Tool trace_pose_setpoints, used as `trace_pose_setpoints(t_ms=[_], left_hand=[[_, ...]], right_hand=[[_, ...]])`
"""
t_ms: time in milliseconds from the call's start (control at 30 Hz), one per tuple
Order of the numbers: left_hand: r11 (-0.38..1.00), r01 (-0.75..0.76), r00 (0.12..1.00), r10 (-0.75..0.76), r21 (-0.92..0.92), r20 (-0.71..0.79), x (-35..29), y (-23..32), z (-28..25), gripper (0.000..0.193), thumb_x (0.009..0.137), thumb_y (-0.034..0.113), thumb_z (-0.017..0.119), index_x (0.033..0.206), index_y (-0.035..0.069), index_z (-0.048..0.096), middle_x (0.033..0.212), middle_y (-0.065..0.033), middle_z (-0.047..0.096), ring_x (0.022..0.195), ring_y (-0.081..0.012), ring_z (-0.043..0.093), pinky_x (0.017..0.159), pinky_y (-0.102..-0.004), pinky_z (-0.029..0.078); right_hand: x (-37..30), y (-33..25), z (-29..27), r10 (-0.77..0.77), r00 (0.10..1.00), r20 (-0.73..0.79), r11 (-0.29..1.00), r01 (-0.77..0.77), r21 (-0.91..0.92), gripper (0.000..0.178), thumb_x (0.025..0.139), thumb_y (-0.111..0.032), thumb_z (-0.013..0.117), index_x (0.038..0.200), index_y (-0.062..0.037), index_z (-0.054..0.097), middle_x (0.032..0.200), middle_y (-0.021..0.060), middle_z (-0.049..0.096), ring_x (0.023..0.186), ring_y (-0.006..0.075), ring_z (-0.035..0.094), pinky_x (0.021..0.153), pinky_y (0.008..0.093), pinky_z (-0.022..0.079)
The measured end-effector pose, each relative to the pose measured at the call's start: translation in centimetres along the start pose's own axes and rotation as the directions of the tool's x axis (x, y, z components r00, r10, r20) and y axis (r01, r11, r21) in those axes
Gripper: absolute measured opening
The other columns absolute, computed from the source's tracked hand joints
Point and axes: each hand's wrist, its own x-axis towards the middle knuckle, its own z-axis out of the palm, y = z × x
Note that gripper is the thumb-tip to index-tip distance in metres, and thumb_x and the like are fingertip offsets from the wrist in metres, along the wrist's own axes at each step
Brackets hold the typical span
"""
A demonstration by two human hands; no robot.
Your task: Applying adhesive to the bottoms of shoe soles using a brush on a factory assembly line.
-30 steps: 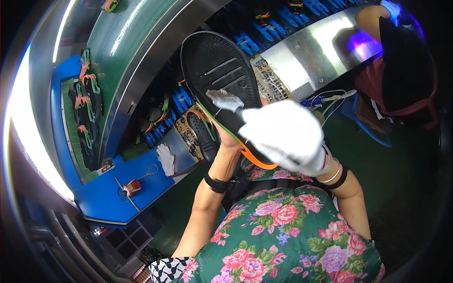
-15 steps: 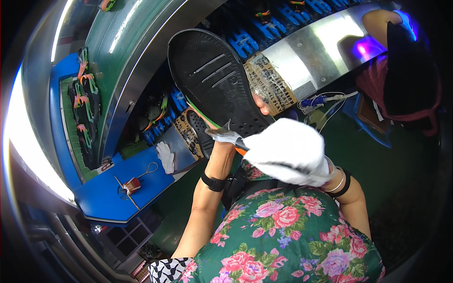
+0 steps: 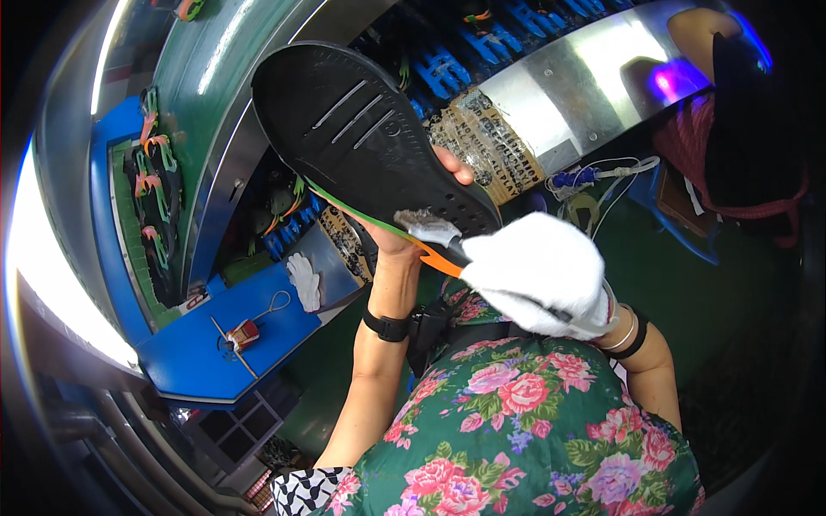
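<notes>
My left hand (image 3: pixel 389 240) is wrapped round a large black shoe sole (image 3: pixel 344 142) from beneath, its fingertips curling over the far edge. Green trim runs along the sole's near edge, and an orange strap (image 3: pixel 441 261) sticks out below it. A white cloth glove covers my right hand (image 3: pixel 538 271). Closed in it is a brush (image 3: pixel 428 225), whose greyish bristles lie against the sole's surface near the small holes. Most of the brush handle is hidden inside the glove.
At the left a blue table (image 3: pixel 189 361) holds a white glove (image 3: pixel 304 282) and a small red can (image 3: pixel 245 334). Beyond the sole runs a metal rail (image 3: pixel 559 95) with taped cardboard (image 3: pixel 486 142). Sandals (image 3: pixel 155 185) lie on a green belt. Another person's arm (image 3: pixel 699 39) is at far right.
The sole has shifted left and tilted, so more of its far edge and my left fingers show. The brush bristles have moved onto the sole's surface from its near edge.
</notes>
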Motion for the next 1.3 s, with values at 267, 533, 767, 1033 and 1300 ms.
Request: trace_pose_setpoints(t_ms=[267,533,767,1033,1300], left_hand=[[0.996,-0.051,0.998,0.048,0.069,0.052,0.7,0.2,0.1,0.099,0.087,0.085,0.053,0.119,-0.008,0.058,0.107,-0.0191,0.063,0.099,-0.0292,0.061,0.091,-0.0445,0.051],[0.983,-0.135,0.989,0.126,0.123,0.08,1.5,0.5,0.2,0.086,0.095,0.075,0.051,0.121,-0.007,0.06,0.109,-0.0196,0.065,0.1,-0.0315,0.065,0.094,-0.0469,0.051],[0.988,-0.147,0.984,0.142,0.043,0.11,2.2,0.8,0.6,0.103,0.09,0.088,0.041,0.116,-0.01,0.06,0.105,-0.0219,0.066,0.099,-0.0326,0.066,0.087,-0.0431,0.055],[0.976,-0.157,0.977,0.131,0.148,0.169,3.1,1.3,0.1,0.102,0.085,0.087,0.051,0.113,-0.011,0.061,0.102,-0.0221,0.067,0.097,-0.0326,0.066,0.085,-0.042,0.056],[0.971,-0.14,0.974,0.099,0.196,0.205,3.6,1.7,0.4,0.096,0.083,0.079,0.064,0.114,-0.011,0.06,0.102,-0.0231,0.068,0.098,-0.0324,0.066,0.085,-0.0419,0.056]], right_hand=[[0.3,0.1,-0.8,0.181,0.981,-0.066,0.981,-0.175,0.083,0.021,0.073,0.001,0.084,0.092,-0.006,0.079,0.095,0.0123,0.077,0.082,0.027,0.073,0.073,0.0359,0.059],[0.0,0.6,-1.0,0.263,0.962,-0.072,0.955,-0.249,0.164,0.018,0.073,0.001,0.085,0.09,-0.0047,0.079,0.093,0.0136,0.077,0.081,0.0261,0.073,0.072,0.0358,0.058],[0.0,0.7,-1.2,0.235,0.971,-0.033,0.952,-0.223,0.208,0.02,0.075,-0.002,0.085,0.093,-0.0055,0.08,0.093,0.0117,0.077,0.081,0.0267,0.073,0.072,0.0362,0.058],[0.0,1.3,-1.7,0.128,0.992,0.002,0.98,-0.127,0.152,0.025,0.077,-0.002,0.084,0.101,-0.0036,0.08,0.099,0.011,0.078,0.081,0.0266,0.072,0.071,0.0364,0.057],[0.1,1.3,-2.1,0.07,0.997,0.028,0.992,-0.073,0.102,0.028,0.076,-0.005,0.085,0.104,-0.0074,0.081,0.103,0.0098,0.078,0.083,0.027,0.072,0.072,0.037,0.058]])
